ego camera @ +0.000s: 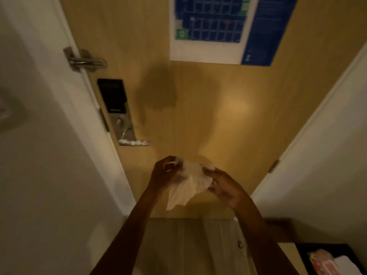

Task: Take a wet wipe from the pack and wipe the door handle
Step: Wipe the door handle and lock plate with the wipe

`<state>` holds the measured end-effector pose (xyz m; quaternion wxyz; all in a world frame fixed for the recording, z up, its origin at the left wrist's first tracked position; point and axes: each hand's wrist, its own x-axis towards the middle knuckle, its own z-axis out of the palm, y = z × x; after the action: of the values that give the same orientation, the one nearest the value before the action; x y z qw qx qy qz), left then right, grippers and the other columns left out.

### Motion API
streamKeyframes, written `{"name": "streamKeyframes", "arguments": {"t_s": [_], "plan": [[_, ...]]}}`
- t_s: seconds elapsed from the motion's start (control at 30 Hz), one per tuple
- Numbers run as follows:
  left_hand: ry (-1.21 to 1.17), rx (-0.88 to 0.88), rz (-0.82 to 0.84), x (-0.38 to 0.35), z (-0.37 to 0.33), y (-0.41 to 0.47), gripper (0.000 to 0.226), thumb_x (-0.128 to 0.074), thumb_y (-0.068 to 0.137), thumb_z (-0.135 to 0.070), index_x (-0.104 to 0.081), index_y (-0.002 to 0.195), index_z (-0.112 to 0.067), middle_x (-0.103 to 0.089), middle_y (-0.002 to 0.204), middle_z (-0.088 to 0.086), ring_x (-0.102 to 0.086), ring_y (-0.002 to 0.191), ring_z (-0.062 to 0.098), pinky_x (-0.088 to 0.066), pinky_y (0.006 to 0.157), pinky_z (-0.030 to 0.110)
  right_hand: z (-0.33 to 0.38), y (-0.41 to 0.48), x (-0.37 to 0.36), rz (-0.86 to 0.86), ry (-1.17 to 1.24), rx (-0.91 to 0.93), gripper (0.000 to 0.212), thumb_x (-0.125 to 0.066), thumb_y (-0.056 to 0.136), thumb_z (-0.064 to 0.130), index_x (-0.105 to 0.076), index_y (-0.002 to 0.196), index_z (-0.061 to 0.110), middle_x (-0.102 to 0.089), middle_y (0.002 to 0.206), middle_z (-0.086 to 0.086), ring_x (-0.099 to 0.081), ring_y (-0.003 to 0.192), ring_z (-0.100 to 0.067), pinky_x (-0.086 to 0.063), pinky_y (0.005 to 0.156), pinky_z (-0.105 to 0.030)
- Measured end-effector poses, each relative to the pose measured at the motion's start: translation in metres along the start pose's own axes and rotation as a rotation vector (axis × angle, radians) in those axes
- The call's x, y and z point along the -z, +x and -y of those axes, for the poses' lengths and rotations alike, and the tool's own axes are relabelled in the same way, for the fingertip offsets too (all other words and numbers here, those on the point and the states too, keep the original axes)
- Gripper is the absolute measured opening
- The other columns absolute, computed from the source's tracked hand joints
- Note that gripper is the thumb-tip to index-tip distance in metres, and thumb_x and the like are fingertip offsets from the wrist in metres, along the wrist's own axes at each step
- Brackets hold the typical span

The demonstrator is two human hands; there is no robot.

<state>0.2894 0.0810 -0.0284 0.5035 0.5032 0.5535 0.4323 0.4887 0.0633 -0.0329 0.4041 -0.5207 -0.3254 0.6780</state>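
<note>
A white wet wipe (188, 182) hangs crumpled between both hands in front of the wooden door (208, 120). My left hand (163, 172) pinches its upper left corner and my right hand (223, 185) grips its right edge. The metal lever door handle (134, 142) sits left and above the hands, below a black and silver lock plate (117, 108), and something white lies along the lever. An orange wet wipe pack (321, 262) rests at the bottom right corner, partly cut off.
A metal door guard latch (85, 60) is mounted at the upper left on the white frame. A blue evacuation plan (218, 28) hangs on the door above. White walls close in on both sides. A dark tray (303, 253) sits on a counter at lower right.
</note>
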Motion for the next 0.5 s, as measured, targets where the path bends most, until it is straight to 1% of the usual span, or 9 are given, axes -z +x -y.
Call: {"name": "streamKeyframes", "arguments": {"t_s": [0.07, 0.13, 0.2, 0.3, 0.4, 0.5], "plan": [[-0.031, 0.041, -0.011, 0.032, 0.007, -0.001, 0.014, -0.071, 0.085, -0.026, -0.068, 0.098, -0.026, -0.075, 0.093, 0.006, -0.074, 0.083, 0.022, -0.062, 0.072, 0.043, -0.004, 0.005, -0.028, 0.033, -0.018, 0.046, 0.029, -0.059, 0.094, 0.023, -0.065, 0.122, 0.016, -0.071, 0.117, -0.006, -0.067, 0.107, -0.023, -0.051, 0.085, -0.033], [-0.051, 0.068, 0.007, 0.059, 0.012, -0.002, 0.019, -0.072, 0.084, -0.027, -0.068, 0.103, -0.024, -0.075, 0.093, 0.008, -0.074, 0.082, 0.024, -0.061, 0.072, 0.044, -0.007, 0.010, -0.052, -0.011, 0.003, 0.080, 0.027, -0.056, 0.096, 0.022, -0.065, 0.120, 0.016, -0.072, 0.114, -0.005, -0.068, 0.104, -0.021, -0.052, 0.084, -0.032], [-0.031, 0.086, 0.020, 0.079, 0.016, -0.003, 0.025, -0.071, 0.085, -0.028, -0.066, 0.109, -0.023, -0.076, 0.093, 0.005, -0.074, 0.080, 0.022, -0.061, 0.070, 0.040, -0.009, 0.016, -0.071, -0.048, 0.000, 0.128, 0.025, -0.055, 0.097, 0.020, -0.065, 0.120, 0.016, -0.072, 0.114, -0.005, -0.068, 0.104, -0.020, -0.053, 0.087, -0.034], [-0.061, 0.094, 0.054, 0.097, 0.017, -0.004, 0.029, -0.068, 0.086, -0.027, -0.062, 0.114, -0.023, -0.074, 0.096, 0.003, -0.073, 0.080, 0.018, -0.059, 0.063, 0.031, -0.011, 0.023, -0.093, -0.062, -0.067, 0.205, 0.024, -0.051, 0.099, 0.017, -0.066, 0.118, 0.016, -0.072, 0.115, -0.006, -0.068, 0.105, -0.020, -0.053, 0.093, -0.038], [-0.083, 0.084, 0.067, 0.110, 0.015, -0.004, 0.035, -0.071, 0.083, -0.027, -0.062, 0.116, -0.021, -0.073, 0.102, 0.003, -0.074, 0.083, 0.019, -0.059, 0.064, 0.030, -0.010, 0.030, -0.109, -0.058, -0.095, 0.227, 0.025, -0.048, 0.101, 0.023, -0.066, 0.118, 0.017, -0.072, 0.115, -0.005, -0.068, 0.107, -0.021, -0.049, 0.099, -0.045], [-0.133, 0.084, 0.065, 0.117, 0.014, -0.002, 0.033, -0.074, 0.081, -0.026, -0.065, 0.113, -0.022, -0.073, 0.104, 0.006, -0.074, 0.084, 0.021, -0.060, 0.067, 0.032, -0.009, 0.034, -0.116, 0.044, -0.059, 0.147, 0.031, -0.050, 0.098, 0.035, -0.063, 0.122, 0.019, -0.071, 0.117, -0.005, -0.068, 0.107, -0.023, -0.050, 0.097, -0.043]]}}
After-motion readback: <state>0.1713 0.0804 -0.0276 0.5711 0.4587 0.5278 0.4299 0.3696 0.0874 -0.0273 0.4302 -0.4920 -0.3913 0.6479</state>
